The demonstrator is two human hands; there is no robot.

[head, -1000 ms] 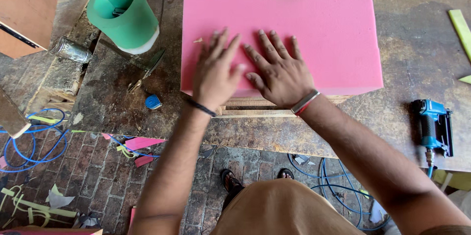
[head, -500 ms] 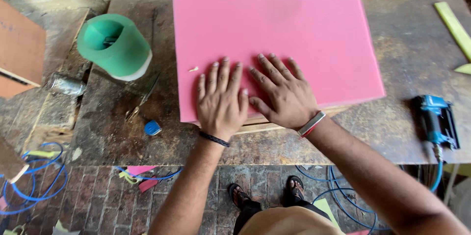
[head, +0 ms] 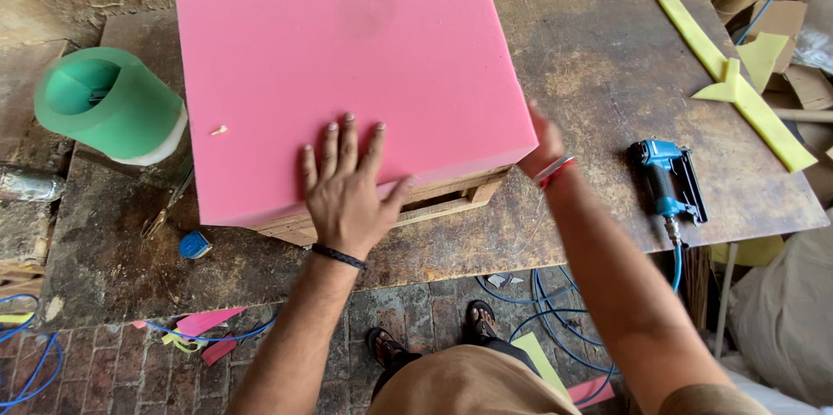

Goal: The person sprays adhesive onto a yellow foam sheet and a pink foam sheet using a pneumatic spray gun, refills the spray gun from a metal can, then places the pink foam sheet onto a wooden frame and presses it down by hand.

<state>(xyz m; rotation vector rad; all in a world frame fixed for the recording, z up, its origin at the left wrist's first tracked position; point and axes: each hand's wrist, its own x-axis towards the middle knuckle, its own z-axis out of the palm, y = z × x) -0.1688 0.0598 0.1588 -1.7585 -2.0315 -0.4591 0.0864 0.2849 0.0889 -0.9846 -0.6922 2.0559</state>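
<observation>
A: Far left, a green foam roll (head: 108, 103) lies on the workbench (head: 599, 77), well apart from the action. The left hand (head: 347, 194) presses flat on the pink foam slab (head: 347, 59), fingers spread, likely pinning it.

B: The slab caps a wooden frame (head: 438, 202). The right hand (head: 545, 144) cups its right edge, fingers hidden. A blue pneumatic stapler (head: 668, 176) rests nearby.

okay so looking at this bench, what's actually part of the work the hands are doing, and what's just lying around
In hand:
pink foam sheet
wooden frame under it
left hand flat on the foam
right hand at the foam's right edge

Lying about:
blue staple gun
green roll
yellow foam strips
small blue cap
scissors
</observation>
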